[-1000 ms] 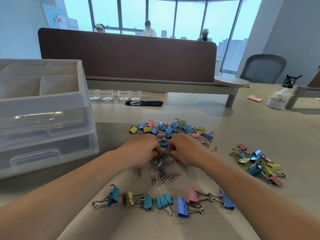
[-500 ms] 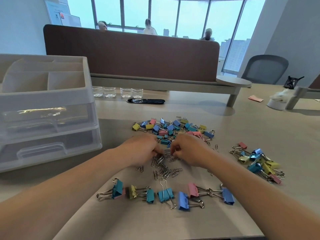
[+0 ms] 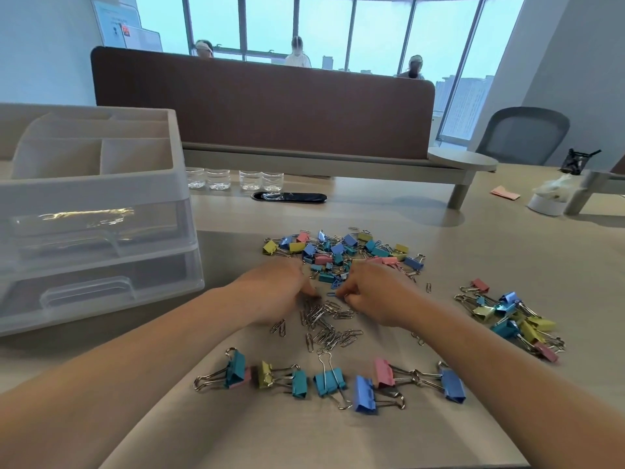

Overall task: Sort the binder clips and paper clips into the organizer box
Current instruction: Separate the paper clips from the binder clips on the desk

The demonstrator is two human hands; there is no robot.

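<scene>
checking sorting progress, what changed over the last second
The left hand and right hand have drawn slightly apart over the silver wire paper clips; a small blue paper clip now shows at the right fingertips, though a pinch is unclear. The coloured binder clips and the translucent plastic organizer box stay put, and nothing has gone in.

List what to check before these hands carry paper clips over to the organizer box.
1. Grip on paper clips: cannot tell; left hand and right hand curl into the pile, fingertips hidden.
2. Pile gathered: not ok; strays lie apart from it.
3. Top compartments of organizer box free: ok; those in view look empty.
4. Its drawers open: not ok; both are closed.
5. Pile kept apart from small binder clips: not ok; that heap borders it.
</scene>
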